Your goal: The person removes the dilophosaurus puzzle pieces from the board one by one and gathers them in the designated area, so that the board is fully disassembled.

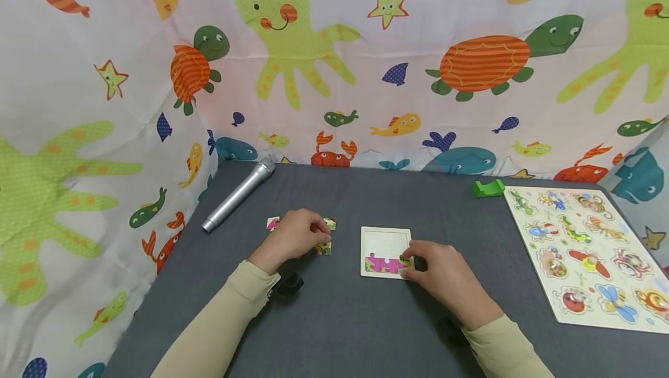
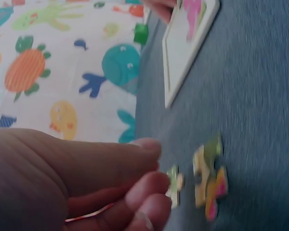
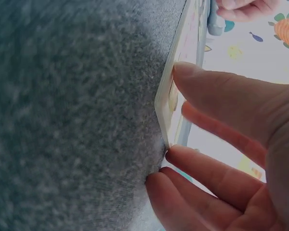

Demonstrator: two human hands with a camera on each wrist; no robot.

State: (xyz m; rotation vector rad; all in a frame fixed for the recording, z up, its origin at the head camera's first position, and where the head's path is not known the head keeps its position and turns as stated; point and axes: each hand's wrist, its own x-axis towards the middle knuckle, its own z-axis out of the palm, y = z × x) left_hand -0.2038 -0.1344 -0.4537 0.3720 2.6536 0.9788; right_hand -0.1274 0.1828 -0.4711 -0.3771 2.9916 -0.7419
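Observation:
A small square jigsaw tray [image 1: 385, 236] lies on the table, with pink pieces [image 1: 384, 265] along its near side. My right hand [image 1: 441, 273] holds the tray's near right corner, thumb [image 3: 197, 79] at the near rim and a fingertip at the right rim. Between them a small green jigsaw piece [image 1: 405, 261] sits in the corner, its edge slightly raised. To the left, my left hand [image 1: 295, 236] hovers over loose jigsaw pieces [image 2: 209, 178], fingers loosely bent and thumb near the fingertips. Nothing shows between them. The hand partly hides the pieces.
A silver microphone [image 1: 237, 195] lies at the back left. On the right is a large insect peg board [image 1: 585, 250], with a green block [image 1: 488, 189] by its far left corner. A sea-animal curtain [image 1: 334, 76] hangs behind and along the table's left side.

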